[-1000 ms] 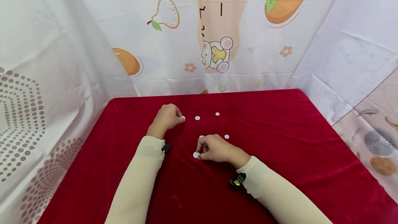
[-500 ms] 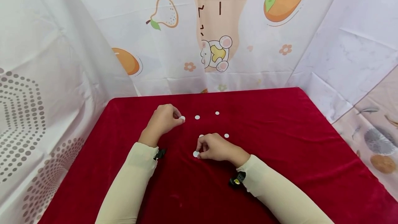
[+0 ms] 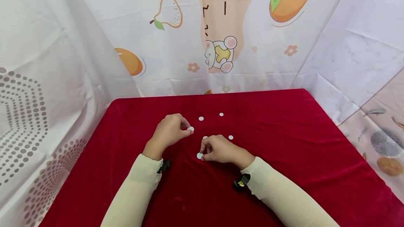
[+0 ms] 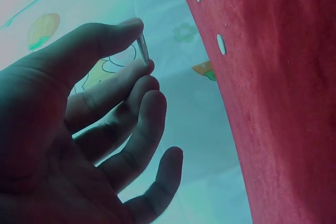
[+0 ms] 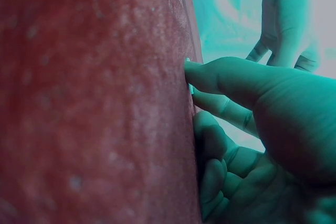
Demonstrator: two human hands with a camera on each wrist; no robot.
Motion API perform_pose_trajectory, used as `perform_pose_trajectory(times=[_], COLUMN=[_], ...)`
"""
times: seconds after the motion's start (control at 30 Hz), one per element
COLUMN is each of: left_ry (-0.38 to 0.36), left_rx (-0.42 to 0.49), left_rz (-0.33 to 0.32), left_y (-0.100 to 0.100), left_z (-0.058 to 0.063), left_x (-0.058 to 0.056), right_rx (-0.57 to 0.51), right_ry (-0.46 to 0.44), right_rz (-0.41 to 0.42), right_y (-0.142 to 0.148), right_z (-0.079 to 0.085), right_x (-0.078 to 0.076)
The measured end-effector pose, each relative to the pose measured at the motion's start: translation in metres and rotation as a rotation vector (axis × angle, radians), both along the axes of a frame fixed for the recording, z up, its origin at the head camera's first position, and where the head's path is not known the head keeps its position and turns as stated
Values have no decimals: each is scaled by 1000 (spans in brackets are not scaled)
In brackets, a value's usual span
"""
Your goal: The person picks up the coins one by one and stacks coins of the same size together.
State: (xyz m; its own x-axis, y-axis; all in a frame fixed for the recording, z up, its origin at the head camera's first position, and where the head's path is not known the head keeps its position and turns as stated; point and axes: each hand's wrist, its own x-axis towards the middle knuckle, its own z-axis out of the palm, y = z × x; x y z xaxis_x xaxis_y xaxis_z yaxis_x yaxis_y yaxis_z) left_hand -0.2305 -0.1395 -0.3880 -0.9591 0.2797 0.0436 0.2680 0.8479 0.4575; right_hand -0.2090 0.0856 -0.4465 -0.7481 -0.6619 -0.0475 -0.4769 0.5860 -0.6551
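Observation:
My left hand (image 3: 170, 131) pinches a thin white disc (image 3: 190, 129) between thumb and index finger, raised over the red cloth. The left wrist view shows this disc (image 4: 143, 50) edge-on at the fingertips, with the other fingers loosely bent below. Just nearer to me and to the right, my right hand (image 3: 219, 150) grips another white disc (image 3: 199, 156) by its right side, low at the cloth. Seen by the right wrist camera, thumb (image 5: 210, 74) and index finger meet at that disc's edge, while the remaining fingers curl against the cloth.
Two white discs (image 3: 201, 118) (image 3: 221, 114) lie toward the back of the red-clothed table (image 3: 284, 125). Another disc (image 3: 231, 137) lies behind the right hand, and one more disc (image 3: 205, 137) is partly hidden by its knuckles. Printed curtains (image 3: 176, 45) surround the table.
My left hand has lifted its white disc from the back left and brought it rightward and nearer to me. The right hand has stayed in place with its disc.

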Motion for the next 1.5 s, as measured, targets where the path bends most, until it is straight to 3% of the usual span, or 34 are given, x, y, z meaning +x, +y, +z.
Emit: perform_pose_trajectory(times=[0.4,0.87,1.1,1.5], left_ry=[-55,-209,-264,-289], left_rx=[-50,34,25,-37], left_rz=[-117,-280,-314,-342], left_y=[1,2,4,7], left_z=[-6,-19,-22,-29], left_x=[3,2,4,5], right_rx=[-7,-7,-8,0], right_ry=[7,17,23,21], right_rz=[4,4,3,-10], right_y=[1,1,0,0], right_z=[0,-1,-2,-3], right_x=[0,-1,-1,-2])
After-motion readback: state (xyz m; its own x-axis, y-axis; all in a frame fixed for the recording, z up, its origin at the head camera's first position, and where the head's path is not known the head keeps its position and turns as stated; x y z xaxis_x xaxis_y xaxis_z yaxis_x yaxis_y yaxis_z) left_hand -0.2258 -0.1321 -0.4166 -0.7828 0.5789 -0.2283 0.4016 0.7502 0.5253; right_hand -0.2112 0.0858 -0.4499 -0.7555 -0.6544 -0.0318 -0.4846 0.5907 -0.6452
